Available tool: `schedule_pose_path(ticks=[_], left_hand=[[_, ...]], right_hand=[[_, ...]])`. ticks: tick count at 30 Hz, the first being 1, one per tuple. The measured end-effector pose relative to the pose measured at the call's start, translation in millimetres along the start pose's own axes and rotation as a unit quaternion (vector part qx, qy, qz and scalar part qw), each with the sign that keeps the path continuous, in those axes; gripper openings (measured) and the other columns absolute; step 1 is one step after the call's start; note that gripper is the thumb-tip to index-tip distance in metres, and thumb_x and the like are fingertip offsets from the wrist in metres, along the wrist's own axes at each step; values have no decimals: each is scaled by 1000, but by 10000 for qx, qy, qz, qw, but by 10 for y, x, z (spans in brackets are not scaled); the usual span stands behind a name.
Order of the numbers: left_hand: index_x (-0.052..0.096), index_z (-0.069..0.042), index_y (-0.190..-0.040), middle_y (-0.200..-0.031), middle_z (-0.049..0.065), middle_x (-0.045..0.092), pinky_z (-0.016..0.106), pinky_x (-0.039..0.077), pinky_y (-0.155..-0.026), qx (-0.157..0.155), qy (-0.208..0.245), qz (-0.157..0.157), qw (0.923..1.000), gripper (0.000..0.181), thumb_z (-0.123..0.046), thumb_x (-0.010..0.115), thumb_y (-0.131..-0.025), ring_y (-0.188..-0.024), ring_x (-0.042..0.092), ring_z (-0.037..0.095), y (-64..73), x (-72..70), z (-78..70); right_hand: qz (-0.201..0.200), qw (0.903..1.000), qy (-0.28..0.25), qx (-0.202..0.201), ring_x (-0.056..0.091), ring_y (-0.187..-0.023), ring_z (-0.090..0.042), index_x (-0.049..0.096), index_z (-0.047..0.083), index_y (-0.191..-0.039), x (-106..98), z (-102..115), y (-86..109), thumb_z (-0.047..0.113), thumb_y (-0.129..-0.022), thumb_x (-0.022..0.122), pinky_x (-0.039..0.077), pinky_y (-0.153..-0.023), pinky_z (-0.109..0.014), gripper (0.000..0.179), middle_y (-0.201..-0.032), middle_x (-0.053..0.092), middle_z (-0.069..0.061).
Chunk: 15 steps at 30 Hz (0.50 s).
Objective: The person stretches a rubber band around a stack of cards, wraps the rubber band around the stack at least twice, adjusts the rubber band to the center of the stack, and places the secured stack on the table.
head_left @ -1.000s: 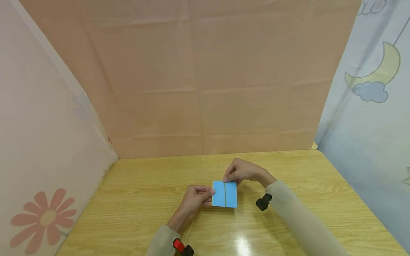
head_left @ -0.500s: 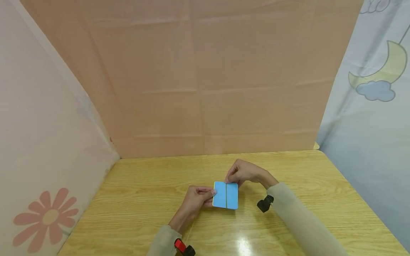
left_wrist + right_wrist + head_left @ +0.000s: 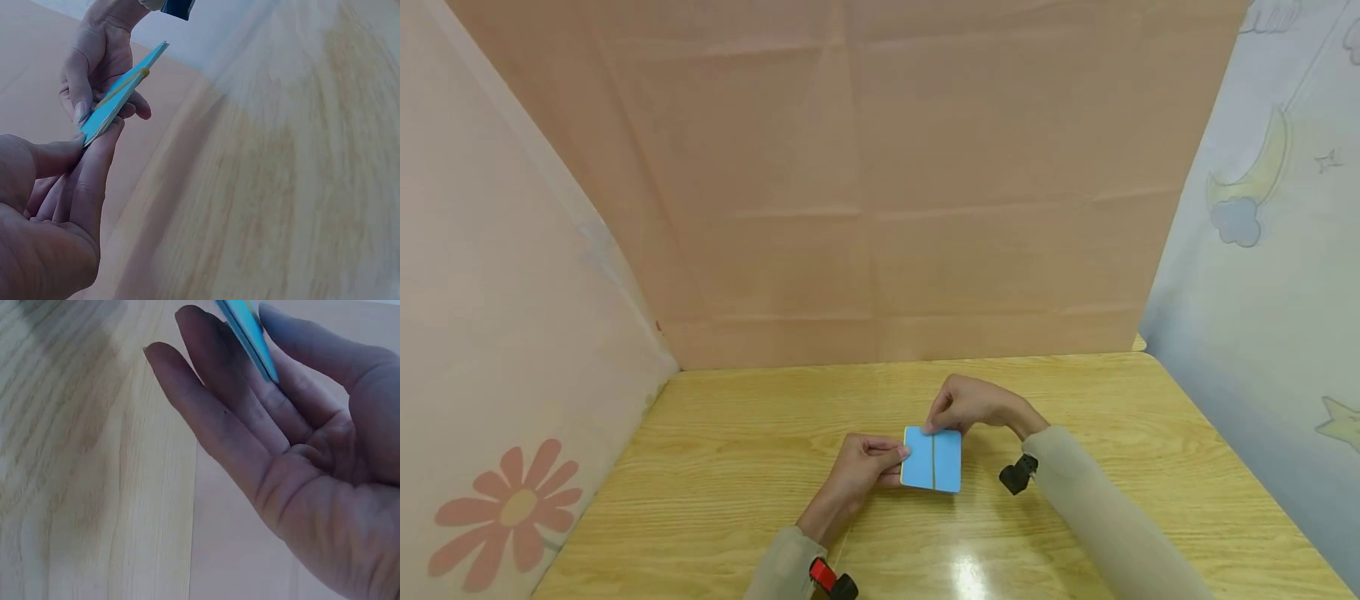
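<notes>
A thin stack of square blue cards (image 3: 947, 465) with yellowish edges is held above the table, a rubber band (image 3: 933, 463) running across its middle. My left hand (image 3: 856, 465) pinches its left edge, thumb on the blue face and fingers behind. At the far edge, where the band crosses, my right hand (image 3: 973, 403) pinches with thumb and fingers. The left wrist view catches the stack (image 3: 100, 124) nearly edge-on, the band (image 3: 144, 73) looped over its side. Only a corner of the stack (image 3: 249, 331) enters the right wrist view, between thumb and fingers.
The wooden table (image 3: 737, 433) lies beneath both hands. A tan cloth backdrop (image 3: 865, 183) rises behind it. Printed cloth walls stand on the left, with a flower (image 3: 516, 508), and on the right, with a moon (image 3: 1262, 171).
The stack has shifted slightly right and toward the person, still held by both hands. The printed cloth on the right has moved, bringing a star into view.
</notes>
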<state>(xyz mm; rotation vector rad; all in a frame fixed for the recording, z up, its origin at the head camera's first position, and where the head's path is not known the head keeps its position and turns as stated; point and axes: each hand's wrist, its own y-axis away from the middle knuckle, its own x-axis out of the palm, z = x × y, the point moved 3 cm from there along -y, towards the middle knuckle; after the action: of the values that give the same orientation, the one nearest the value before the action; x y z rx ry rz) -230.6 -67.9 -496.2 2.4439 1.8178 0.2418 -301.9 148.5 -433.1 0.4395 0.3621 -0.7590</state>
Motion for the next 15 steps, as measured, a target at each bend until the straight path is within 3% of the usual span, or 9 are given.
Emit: schedule_pose_path(ticks=[4,11,15], left_hand=[[77,9,-114,-89,8,81,30,66,-72,24,-90,-86,9999,26,-12,75,-98,-74,77,11,-6,-5,-2],[77,10,-111,-86,7,81,29,66,-68,36,-47,-201,9998,24,-10,76,-97,-74,77,11,7,-3,0],[77,10,-111,-85,5,80,29,66,-69,75,-86,-150,9998,25,-11,76,-97,-74,77,10,19,7,12]], right_hand=[[19,10000,-28,38,64,-63,-7,85,6,-90,15,-19,-22,21,-94,80,59,-61,-29,16,-83,80,-2],[40,9997,-226,-12,76,-68,-15,85,2,-93,8,-54,15,17,-95,79,67,-70,-47,16,-87,82,-11],[56,9995,-320,-8,76,-69,-16,85,1,-94,14,-56,45,16,-95,79,67,-71,-49,16,-88,82,-12]])
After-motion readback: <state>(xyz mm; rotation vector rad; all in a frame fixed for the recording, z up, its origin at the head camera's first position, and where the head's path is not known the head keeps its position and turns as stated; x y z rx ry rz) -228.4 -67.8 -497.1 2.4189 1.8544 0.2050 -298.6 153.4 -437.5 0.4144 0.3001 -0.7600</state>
